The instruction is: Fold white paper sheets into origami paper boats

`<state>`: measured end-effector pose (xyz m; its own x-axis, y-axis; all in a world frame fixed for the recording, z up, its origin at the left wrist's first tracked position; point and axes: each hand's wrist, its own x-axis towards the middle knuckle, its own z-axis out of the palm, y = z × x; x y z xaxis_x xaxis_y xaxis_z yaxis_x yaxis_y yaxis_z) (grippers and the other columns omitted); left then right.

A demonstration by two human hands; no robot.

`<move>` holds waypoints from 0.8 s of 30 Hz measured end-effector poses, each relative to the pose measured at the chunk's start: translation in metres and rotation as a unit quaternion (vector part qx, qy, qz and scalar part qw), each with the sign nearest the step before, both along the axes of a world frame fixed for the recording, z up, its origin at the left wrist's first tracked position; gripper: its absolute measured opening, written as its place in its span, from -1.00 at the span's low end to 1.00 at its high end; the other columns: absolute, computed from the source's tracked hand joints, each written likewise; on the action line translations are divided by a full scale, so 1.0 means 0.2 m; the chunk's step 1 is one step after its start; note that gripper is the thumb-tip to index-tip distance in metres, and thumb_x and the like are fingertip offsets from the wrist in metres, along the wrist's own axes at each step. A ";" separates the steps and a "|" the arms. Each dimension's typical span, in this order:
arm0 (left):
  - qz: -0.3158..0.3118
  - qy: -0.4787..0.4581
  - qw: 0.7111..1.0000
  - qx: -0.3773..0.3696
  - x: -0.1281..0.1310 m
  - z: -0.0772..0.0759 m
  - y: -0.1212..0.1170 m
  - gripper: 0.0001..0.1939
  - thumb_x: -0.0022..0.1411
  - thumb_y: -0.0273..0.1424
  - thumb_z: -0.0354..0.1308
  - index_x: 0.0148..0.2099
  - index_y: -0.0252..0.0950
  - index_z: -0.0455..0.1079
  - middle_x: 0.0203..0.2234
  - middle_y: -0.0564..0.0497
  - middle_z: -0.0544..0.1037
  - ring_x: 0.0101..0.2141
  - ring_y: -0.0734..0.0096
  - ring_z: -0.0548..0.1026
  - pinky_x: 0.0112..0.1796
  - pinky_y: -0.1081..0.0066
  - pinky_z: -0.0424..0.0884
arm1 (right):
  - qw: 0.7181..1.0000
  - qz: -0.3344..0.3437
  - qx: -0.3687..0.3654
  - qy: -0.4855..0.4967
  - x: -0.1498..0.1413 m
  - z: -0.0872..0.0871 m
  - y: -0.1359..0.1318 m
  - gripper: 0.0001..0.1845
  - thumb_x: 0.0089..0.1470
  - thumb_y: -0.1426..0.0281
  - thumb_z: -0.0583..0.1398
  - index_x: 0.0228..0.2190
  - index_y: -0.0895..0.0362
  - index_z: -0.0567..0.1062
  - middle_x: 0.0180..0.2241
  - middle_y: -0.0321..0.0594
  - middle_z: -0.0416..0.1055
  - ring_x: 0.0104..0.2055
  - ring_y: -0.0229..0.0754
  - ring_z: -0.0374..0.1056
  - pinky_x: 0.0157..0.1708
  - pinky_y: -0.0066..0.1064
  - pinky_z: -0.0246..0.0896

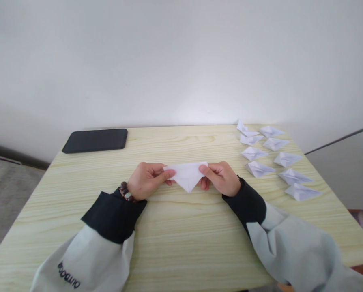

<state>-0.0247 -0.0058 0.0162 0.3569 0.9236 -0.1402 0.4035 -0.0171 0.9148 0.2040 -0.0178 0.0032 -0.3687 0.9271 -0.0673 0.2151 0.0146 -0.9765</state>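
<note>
A folded white paper (186, 175), triangular with its tip pointing toward me, is held just above the pale wooden table (181, 239). My left hand (146, 181) pinches its left corner between thumb and fingers. My right hand (222, 177) pinches its right corner the same way. A bead bracelet sits on my left wrist.
Several finished folded white paper shapes (274, 160) lie in two rows at the table's right side. A black phone (95, 140) lies face down at the far left corner. A white wall stands right behind the table.
</note>
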 end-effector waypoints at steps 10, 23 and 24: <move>-0.007 -0.003 0.999 0.041 0.01 0.00 -0.01 -0.68 0.08 -0.15 0.13 -0.37 -0.34 0.47 -0.47 -0.01 0.58 -0.46 0.39 0.49 -0.44 0.49 0.39 | 0.998 0.019 0.052 -0.008 0.01 -0.03 0.01 -0.58 0.03 0.08 0.12 -0.51 0.19 0.48 -0.59 -0.27 0.43 -0.61 -0.32 0.31 -0.62 -0.52 0.22; -0.007 0.053 0.995 0.081 0.04 -0.03 -0.03 -0.66 0.05 -0.15 0.16 -0.46 -0.37 0.45 -0.63 0.04 0.49 -0.58 0.50 0.36 -0.55 0.52 0.26 | 0.975 0.025 0.173 -0.138 -0.03 0.02 -0.01 -0.55 0.09 0.21 0.09 -0.71 0.19 0.38 -0.73 -0.35 0.24 -0.67 -0.40 0.10 -0.64 -0.54 -0.05; -0.001 0.049 0.996 0.075 0.04 -0.03 -0.03 -0.65 0.05 -0.14 0.16 -0.47 -0.37 0.44 -0.63 0.04 0.49 -0.58 0.50 0.38 -0.55 0.52 0.26 | 0.976 0.025 0.169 -0.136 -0.03 0.02 -0.01 -0.56 0.09 0.22 0.09 -0.71 0.18 0.37 -0.73 -0.35 0.24 -0.67 -0.40 0.10 -0.65 -0.54 -0.05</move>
